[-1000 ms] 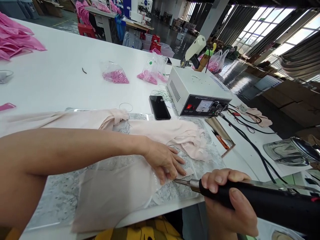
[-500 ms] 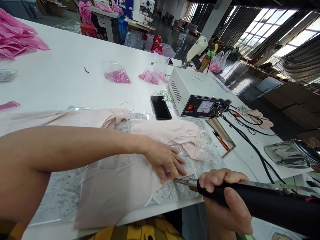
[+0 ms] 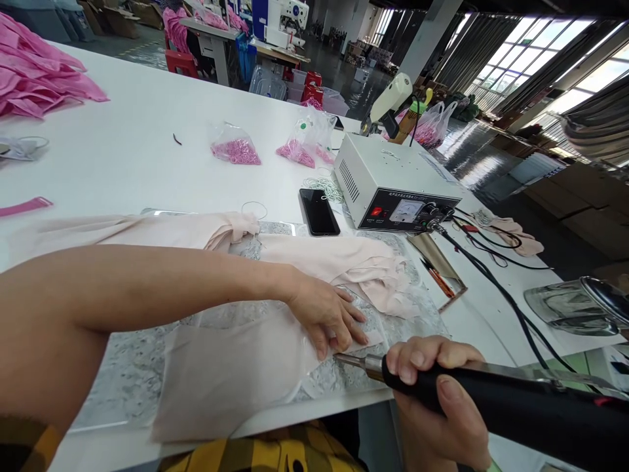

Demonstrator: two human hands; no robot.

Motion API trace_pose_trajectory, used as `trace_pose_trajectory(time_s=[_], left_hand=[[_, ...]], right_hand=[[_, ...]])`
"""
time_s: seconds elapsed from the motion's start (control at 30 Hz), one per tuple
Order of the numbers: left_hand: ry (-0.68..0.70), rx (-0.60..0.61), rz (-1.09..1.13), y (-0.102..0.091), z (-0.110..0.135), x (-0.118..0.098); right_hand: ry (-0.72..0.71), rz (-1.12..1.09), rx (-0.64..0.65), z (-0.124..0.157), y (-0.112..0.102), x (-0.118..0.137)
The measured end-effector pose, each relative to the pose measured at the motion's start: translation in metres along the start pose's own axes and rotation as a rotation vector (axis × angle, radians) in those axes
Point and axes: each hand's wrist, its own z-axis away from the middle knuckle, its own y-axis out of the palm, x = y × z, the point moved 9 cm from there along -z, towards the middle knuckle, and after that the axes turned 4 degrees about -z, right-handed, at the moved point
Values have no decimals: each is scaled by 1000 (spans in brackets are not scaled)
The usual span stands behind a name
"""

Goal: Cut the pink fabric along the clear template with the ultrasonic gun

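My left hand (image 3: 327,318) lies flat with its fingers spread on a pale pink fabric piece (image 3: 230,370), pinning its right edge to a patterned glass plate (image 3: 122,380). My right hand (image 3: 442,400) is wrapped round a black hand tool (image 3: 506,406). The tool's metal tip (image 3: 351,360) touches the fabric just below my left fingertips. More pale pink fabric (image 3: 339,262) lies bunched behind my left hand.
A white control box (image 3: 393,187) with a meter and a red light stands at the right, its black cable (image 3: 496,288) running to the tool. A black phone (image 3: 319,211) lies beside it. Bags of pink beads (image 3: 236,147) and pink cloth (image 3: 44,82) sit farther back. A metal stand (image 3: 574,305) is at the right.
The tool's tip and my right hand have slid a little to the left along the fabric edge. My left hand stays pressed in place.
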Motion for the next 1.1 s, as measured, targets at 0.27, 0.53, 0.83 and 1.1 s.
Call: trace_pose_trajectory(time_s=[0.27, 0.53, 0.83, 1.1], left_hand=[[-16, -22, 17, -3, 0, 0], [-34, -51, 25, -6, 0, 3], [-41, -60, -62, -5, 5, -8], [-352, -371, -474, 7, 39, -47]], right_hand=[[29, -15, -15, 6, 2, 1], [46, -18, 37, 7, 10, -5], [76, -31, -34, 8, -3, 1], [-65, -92, -231, -14, -46, 17]])
